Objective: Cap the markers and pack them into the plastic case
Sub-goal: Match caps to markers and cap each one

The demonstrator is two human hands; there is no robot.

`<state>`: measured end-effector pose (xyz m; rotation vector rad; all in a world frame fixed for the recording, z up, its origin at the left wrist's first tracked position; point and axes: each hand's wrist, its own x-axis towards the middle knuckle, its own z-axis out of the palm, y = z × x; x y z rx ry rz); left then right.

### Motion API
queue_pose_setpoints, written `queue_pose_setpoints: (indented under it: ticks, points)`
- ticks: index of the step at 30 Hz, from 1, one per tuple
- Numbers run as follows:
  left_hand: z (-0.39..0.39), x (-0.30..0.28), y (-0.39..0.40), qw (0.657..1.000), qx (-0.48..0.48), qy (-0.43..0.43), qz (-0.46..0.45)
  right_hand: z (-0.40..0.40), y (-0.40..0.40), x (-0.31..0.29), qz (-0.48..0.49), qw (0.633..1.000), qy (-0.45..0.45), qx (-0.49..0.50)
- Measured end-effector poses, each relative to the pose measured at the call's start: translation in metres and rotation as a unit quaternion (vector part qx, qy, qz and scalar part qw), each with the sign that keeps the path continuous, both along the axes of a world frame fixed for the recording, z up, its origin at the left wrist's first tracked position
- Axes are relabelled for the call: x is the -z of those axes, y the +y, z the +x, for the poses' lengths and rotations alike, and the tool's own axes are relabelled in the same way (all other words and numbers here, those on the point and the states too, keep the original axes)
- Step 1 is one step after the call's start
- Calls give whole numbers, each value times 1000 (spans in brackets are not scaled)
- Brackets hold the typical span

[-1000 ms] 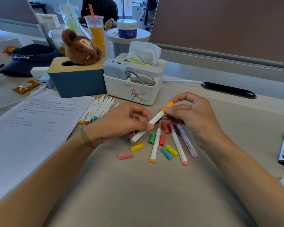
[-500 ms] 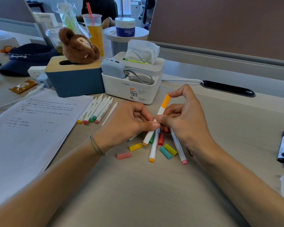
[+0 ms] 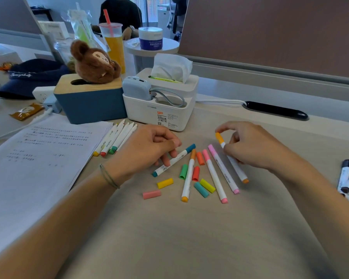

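On the bench (image 3: 189, 238), the right hand (image 3: 252, 146) holds a capped orange marker (image 3: 233, 161) in a pinching grip, right of the loose caps (image 3: 201, 189). The left hand (image 3: 147, 150) pinches the teal marker (image 3: 174, 160). Capping seems underway; next, it likely needs a matching cap, and no plastic case is visible.

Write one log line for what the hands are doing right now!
right hand: holds capped orange marker | left hand: fingers on teal marker | loose caps: on table | plastic case: unseen

Beige desk (image 3: 189, 238), markers (image 3: 215, 176), caps (image 3: 164, 183), papers (image 3: 38, 168)
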<state>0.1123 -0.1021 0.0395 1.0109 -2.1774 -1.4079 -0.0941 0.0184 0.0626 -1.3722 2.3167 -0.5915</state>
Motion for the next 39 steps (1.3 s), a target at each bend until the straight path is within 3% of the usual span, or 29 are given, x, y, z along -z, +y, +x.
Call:
queue_pose_setpoints:
  ticks: [6,12,18,21,25,35,37,39]
  points:
    - [-1,4,-3,1000,1,-28,-13,-3,-1,12,106,993,55,-9]
    - [2,8,-10,993,-34,-87,-75,0,-6,12,69,996,64,-8]
    - [13,14,-23,913,-165,-234,-290,33,-10,0,-63,995,37,-61]
    - [19,15,-31,884,-187,-273,-332,49,-15,2,-64,994,26,-83]
    - [23,19,-44,869,-204,-292,-342,60,-16,11,-52,993,20,-102]
    - [18,20,-47,858,-197,-339,-332,59,-15,10,-48,993,11,-107]
    - [20,17,-45,884,-175,-310,-303,58,-14,8,-50,993,11,-106]
    - [19,13,-42,935,-135,-247,-217,58,-13,7,-48,993,8,-106]
